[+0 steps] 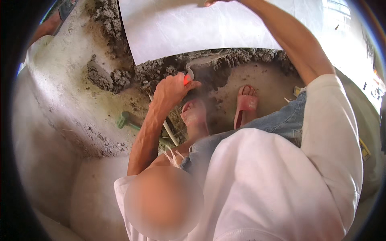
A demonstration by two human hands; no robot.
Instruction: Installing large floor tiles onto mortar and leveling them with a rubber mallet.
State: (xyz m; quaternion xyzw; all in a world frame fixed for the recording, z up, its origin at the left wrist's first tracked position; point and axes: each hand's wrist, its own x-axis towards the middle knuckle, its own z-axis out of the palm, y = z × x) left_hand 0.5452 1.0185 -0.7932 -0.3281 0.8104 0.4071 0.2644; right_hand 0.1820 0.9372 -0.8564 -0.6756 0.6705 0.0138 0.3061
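Nearest the camera, a white shirt (277, 184) is spread across the lower centre and lower right of the frame; just above the centre, a trowel (203, 60) is held by the left grip (171, 90), which is wrapped around the orange-red handle (186, 79); its blade is pointed rightward, over grey mortar (150, 72) and just beside the lower edge of a large pale slab (181, 32), by which the upper centre is filled. At the top edge of the frame, the right grip (214, 2) is mostly cut off; whether it is spread or pressed against the slab cannot be told.

For tidy trowel work, the blade is best kept low and nearly flat; short, even strokes are to be preferred, with lumps broken down rather than dragged; the slab's edge should be kept clear of the steel, since it could be scratched or chipped. Pink sandals (246, 103) are placed at the centre, just below the mortar, so strokes toward the toes are better avoided; a green mallet (124, 119) is seen left of centre, its handle partly hidden by the left forearm.
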